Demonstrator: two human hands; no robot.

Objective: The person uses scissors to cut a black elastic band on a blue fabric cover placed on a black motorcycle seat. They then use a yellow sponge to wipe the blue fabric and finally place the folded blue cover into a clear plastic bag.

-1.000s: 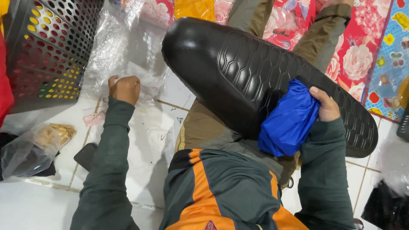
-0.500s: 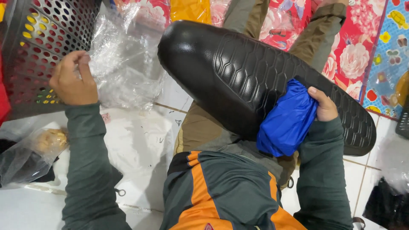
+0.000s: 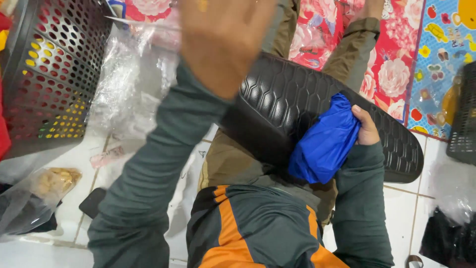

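A long black padded seat (image 3: 297, 94) with a hexagon pattern lies across my lap. My right hand (image 3: 366, 130) grips a bunched blue bag (image 3: 325, 144) and presses it against the seat's near edge. My left hand (image 3: 223, 39) is raised close to the camera and blurred, its fingertips cut off by the top edge. A taut edge of a clear plastic bag (image 3: 144, 25) runs from the left into this hand and lifts with it. More crumpled clear plastic (image 3: 124, 94) hangs below it, beside the basket.
A dark perforated basket (image 3: 54, 69) stands tilted at the left. A clear bag of brownish pieces (image 3: 49, 183) and a dark flat object (image 3: 91, 201) lie on the white tiled floor. A flowered red mat (image 3: 391, 74) lies ahead, with black bags (image 3: 446, 238) at the right.
My left hand rose from the floor to the basket's plastic, then swung up towards the camera, drawing clear plastic with it. The right hand stayed on the blue bag.
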